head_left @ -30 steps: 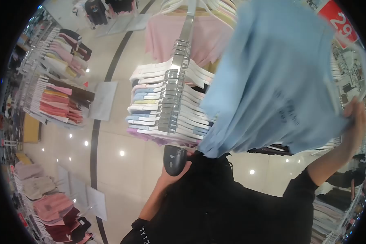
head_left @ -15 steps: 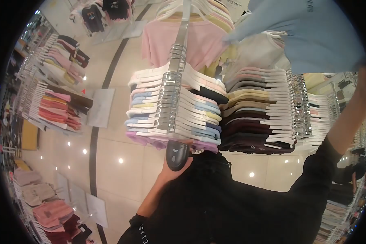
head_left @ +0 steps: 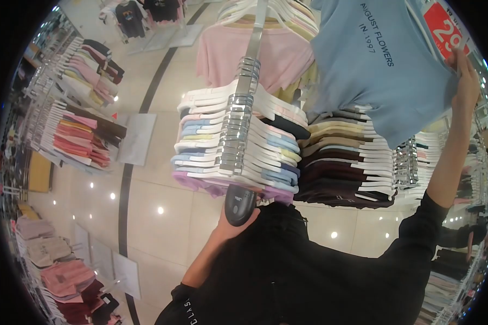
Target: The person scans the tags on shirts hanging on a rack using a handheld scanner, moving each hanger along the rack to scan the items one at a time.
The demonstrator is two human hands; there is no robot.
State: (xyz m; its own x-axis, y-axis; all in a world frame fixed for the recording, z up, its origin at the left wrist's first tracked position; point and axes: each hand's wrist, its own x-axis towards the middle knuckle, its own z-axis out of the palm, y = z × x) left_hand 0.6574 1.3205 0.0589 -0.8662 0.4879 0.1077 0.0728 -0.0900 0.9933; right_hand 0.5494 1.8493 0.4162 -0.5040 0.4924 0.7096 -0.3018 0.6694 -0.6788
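My left hand (head_left: 230,223) is wrapped round a dark handheld device (head_left: 240,206), just below the near end of the centre rail. At the upper right my right hand (head_left: 465,81) grips the edge of a blue shirt (head_left: 385,70) printed "AUGUST FLOWERS IN 1997". The shirt is spread out and covers part of the rack behind it. White hangers with folded-looking pastel garments (head_left: 279,146) hang close together on the metal rail (head_left: 248,70) in front of me. A pink shirt (head_left: 255,54) hangs farther along, facing me.
Dark and tan garments (head_left: 336,162) hang on a rack to the right. A red price sign (head_left: 444,32) stands at the upper right. More clothes racks (head_left: 84,135) line the left side. Tiled floor (head_left: 162,189) with a dark stripe shows between them.
The blue shirt swung up and away to the upper right, then came lower and flatter, with its print now readable. My right hand moved with it. My left hand stays near the rail end with the device.
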